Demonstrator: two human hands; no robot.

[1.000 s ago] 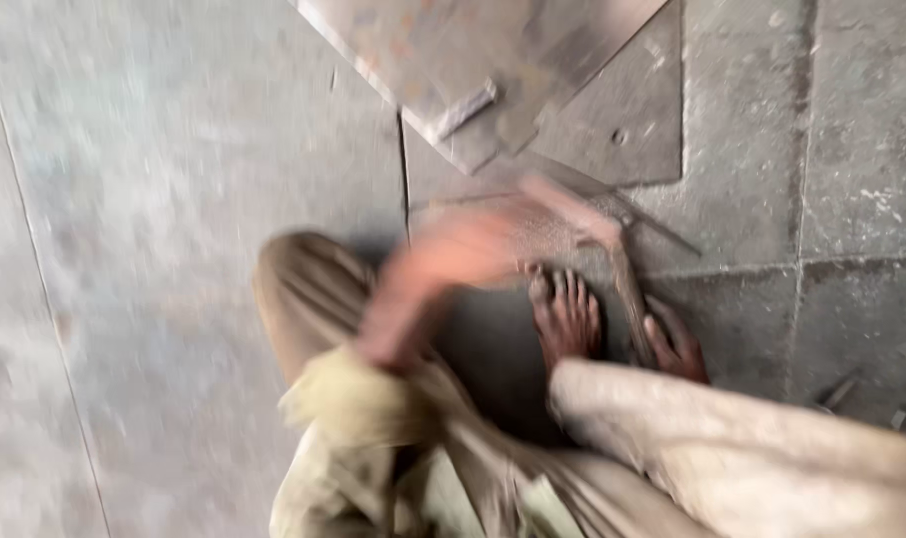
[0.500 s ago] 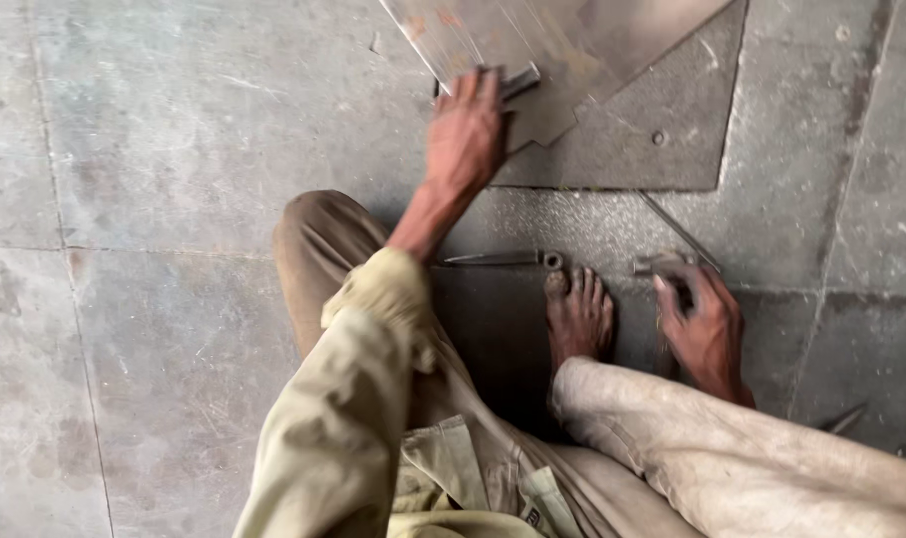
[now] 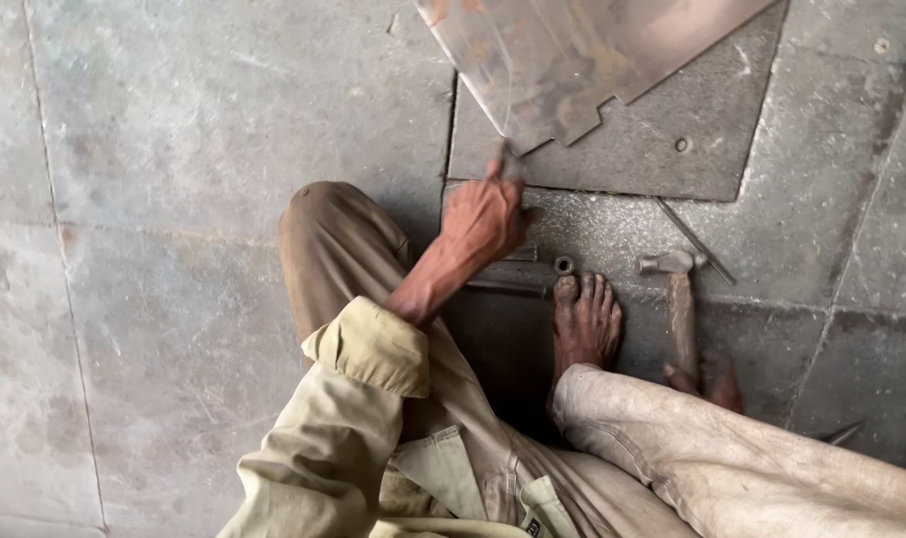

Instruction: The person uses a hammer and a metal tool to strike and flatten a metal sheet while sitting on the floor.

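**Left hand drawn back from the sheet, right hand low on the hammer**

Half a second ago your left hand lay flat on the metal sheet, up near its notched edge. Now your left hand (image 3: 485,217) sits closer to your knee, curled, with one finger raised so that its tip meets the lowest corner of the metal sheet (image 3: 572,60). You cannot tell whether anything is pinched in that hand; the palm faces away. The sheet itself lies at the top of the view, over a dark floor plate (image 3: 662,149), and has shifted in the frame as your head moved.

Your right hand (image 3: 707,377) was spread over the hammer's head end before; now it is down at the far end of the wooden handle of the hammer (image 3: 680,299), which lies on the floor just beside your bare foot (image 3: 584,321). Your trouser leg covers most of that hand, so its grip cannot be read.

A wrench (image 3: 517,274) lies between left wrist and foot, partly hidden by the hand. A thin rod (image 3: 696,242) lies slanted near the hammer head. The sheet's upper part is cut off by the frame.
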